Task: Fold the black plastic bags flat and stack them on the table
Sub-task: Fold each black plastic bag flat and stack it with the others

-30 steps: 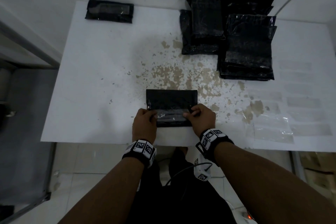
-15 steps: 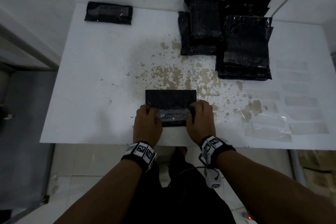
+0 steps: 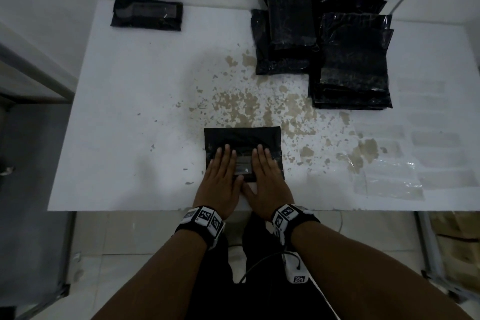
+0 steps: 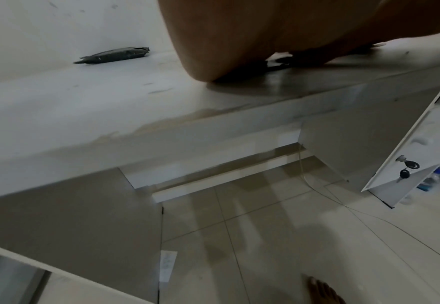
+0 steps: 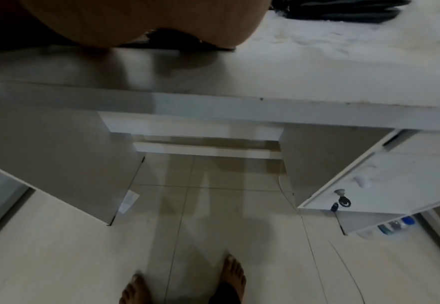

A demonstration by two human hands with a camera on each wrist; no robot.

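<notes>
A folded black plastic bag [image 3: 242,139] lies near the front edge of the white table [image 3: 130,112]. My left hand [image 3: 220,171] and right hand [image 3: 265,169] press flat on it side by side, fingers straight. In the left wrist view the palm [image 4: 239,41] covers the bag [image 4: 281,61]; in the right wrist view the palm [image 5: 135,20] sits on its edge [image 5: 174,41]. One folded bag [image 3: 146,14] lies at the far left corner, also seen edge-on as the folded bag [image 4: 112,55]. Piles of unfolded black bags [image 3: 350,60] sit at the back right.
Clear plastic sheets [image 3: 387,176] lie on the table at the right. The tabletop paint is chipped in the middle [image 3: 241,106]. A drawer unit with keys [image 5: 343,201] stands under the table at the right. Bare feet [image 5: 185,288] stand on the tiled floor.
Both hands went from pinching the bag's near edge with curled fingers to lying flat on it, fingers stretched forward. The bag stays in place.
</notes>
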